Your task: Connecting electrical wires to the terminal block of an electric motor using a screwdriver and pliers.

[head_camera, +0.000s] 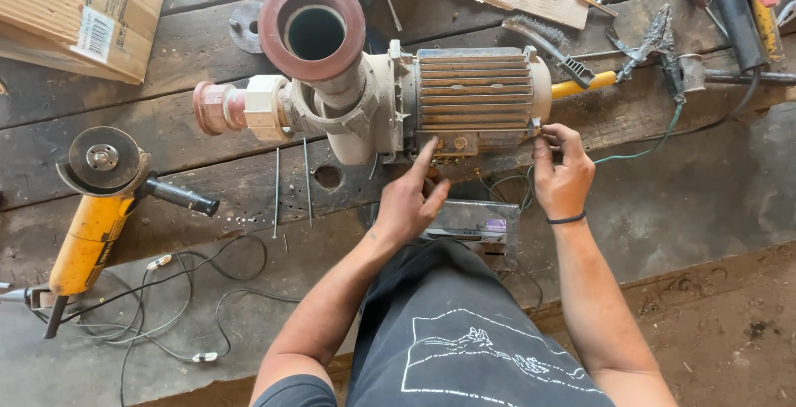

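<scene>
A worn water pump [390, 92] with a ribbed motor housing [474, 90] and a round reddish pipe flange [311, 26] lies on dark wooden planks [207, 75]. My left hand [413, 200] points an index finger up at the small terminal box [448, 143] under the motor; it holds nothing. My right hand [562, 173] pinches a small metal part at the motor's rear lower corner [537, 128]. A black band circles the right wrist. A flat metal cover plate [474, 223] lies below the hands.
A yellow angle grinder [99, 200] with its cord lies at left. Two long thin rods [290, 187] lie on the planks. A cardboard box [79, 9] sits top left. A wire brush [547, 46], yellow-handled tool [580, 85] and welding clamps [738, 9] lie top right.
</scene>
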